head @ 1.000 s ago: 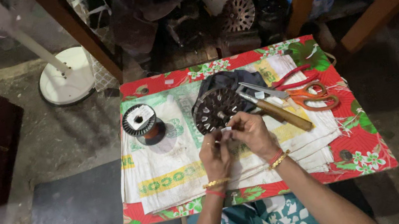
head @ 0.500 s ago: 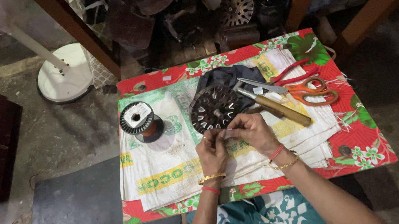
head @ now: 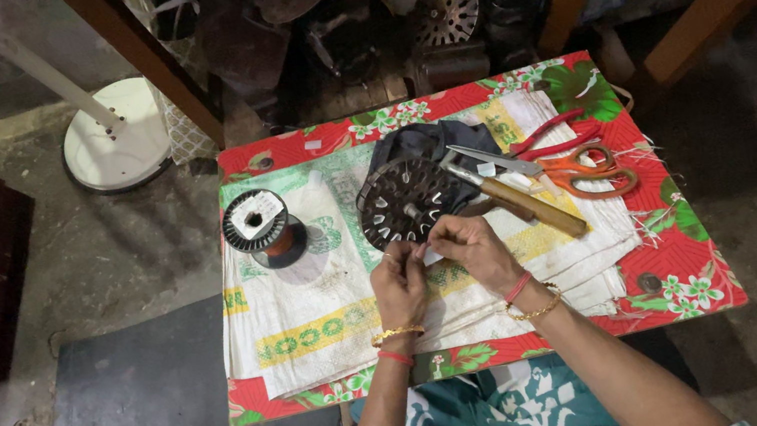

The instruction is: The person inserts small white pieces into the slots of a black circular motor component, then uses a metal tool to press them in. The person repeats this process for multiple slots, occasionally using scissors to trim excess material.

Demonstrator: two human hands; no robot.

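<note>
We see two bare forearms with no sleeves reaching the wrists. The left hand (head: 399, 286) has a gold bangle and a red band at its wrist, and the right hand (head: 473, 249) wears a red band with a thin gold beaded bracelet beside it. Below the arms we see a teal garment with a white leaf pattern.

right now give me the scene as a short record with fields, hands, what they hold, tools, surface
left hand: pinching a small white strip, beside the right hand
right hand: pinching the same strip
nearest part: round slotted motor core, just beyond the fingers
tools: wooden-handled knife, orange-handled scissors, red-handled pliers
spool: copper wire spool, left of the core
surface: white woven sack over red floral cloth
</note>
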